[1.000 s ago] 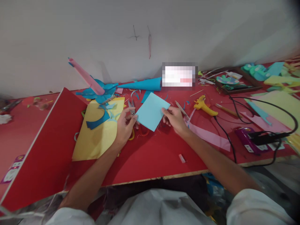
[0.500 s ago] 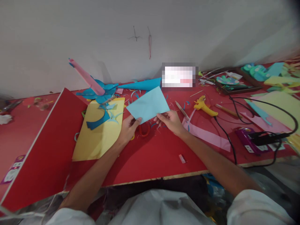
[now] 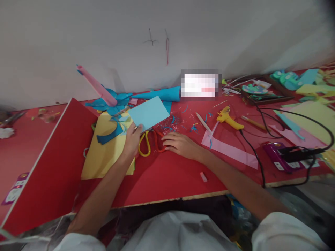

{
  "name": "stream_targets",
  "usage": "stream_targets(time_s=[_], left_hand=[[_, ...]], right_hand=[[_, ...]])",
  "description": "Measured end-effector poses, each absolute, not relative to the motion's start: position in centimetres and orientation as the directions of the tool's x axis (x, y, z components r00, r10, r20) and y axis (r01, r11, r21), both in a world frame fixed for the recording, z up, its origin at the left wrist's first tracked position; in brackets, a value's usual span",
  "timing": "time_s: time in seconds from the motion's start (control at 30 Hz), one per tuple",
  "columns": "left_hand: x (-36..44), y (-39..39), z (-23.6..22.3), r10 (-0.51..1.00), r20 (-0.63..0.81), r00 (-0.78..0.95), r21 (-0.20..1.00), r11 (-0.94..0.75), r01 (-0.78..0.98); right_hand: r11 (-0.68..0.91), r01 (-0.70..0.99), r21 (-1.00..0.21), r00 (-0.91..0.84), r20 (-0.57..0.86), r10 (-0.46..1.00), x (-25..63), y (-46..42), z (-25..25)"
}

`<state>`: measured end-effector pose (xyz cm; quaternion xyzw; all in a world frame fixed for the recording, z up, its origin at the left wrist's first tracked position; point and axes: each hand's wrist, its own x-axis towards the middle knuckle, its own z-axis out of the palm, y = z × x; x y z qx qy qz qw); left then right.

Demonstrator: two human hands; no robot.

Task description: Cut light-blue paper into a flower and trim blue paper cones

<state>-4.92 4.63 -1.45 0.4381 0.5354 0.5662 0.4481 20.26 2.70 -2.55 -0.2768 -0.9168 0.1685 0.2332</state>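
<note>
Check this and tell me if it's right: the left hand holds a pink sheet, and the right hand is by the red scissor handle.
Not quite: the head view shows that the sheet in the left hand is light blue, not pink. The right hand is indeed by the red scissor handle.

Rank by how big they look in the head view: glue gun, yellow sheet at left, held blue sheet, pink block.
1. Yellow sheet, partly covered
2. Blue sheet, in the left hand
3. Glue gun
4. Pink block

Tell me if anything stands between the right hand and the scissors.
Nothing visible: the right hand is at the red handle of the scissors. Light blue paper in the left hand hides the blades.
</note>
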Motion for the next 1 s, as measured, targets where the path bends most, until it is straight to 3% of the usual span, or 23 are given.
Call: stream_targets(time_s=[0.17,0.33,0.7,1.0], left_hand=[[-5.6,4.7,0.0,0.964,-0.131,-0.23,0.971,0.078,-0.227],[-5.5,4.7,-0.2,0.972,-0.172,-0.16,0.946,0.118,-0.302],[-3.6,3.6,-0.1,0.985,-0.168,-0.045,0.945,0.148,-0.291],[-2.3,2.6,-0.1,0.997,-0.079,0.017,0.975,0.081,-0.206]], right_hand=[[0.749,0.456,-0.48,-0.725,0.288,0.626,20.2,2.3,-1.7],[0.72,0.519,-0.462,-0.68,0.287,0.675,20.1,2.3,-1.3],[0.626,0.746,-0.228,-0.584,0.226,0.779,18.2,-0.6,-0.3],[0.513,0.833,-0.206,-0.496,0.133,0.858,16.8,-1.9,0.9]])
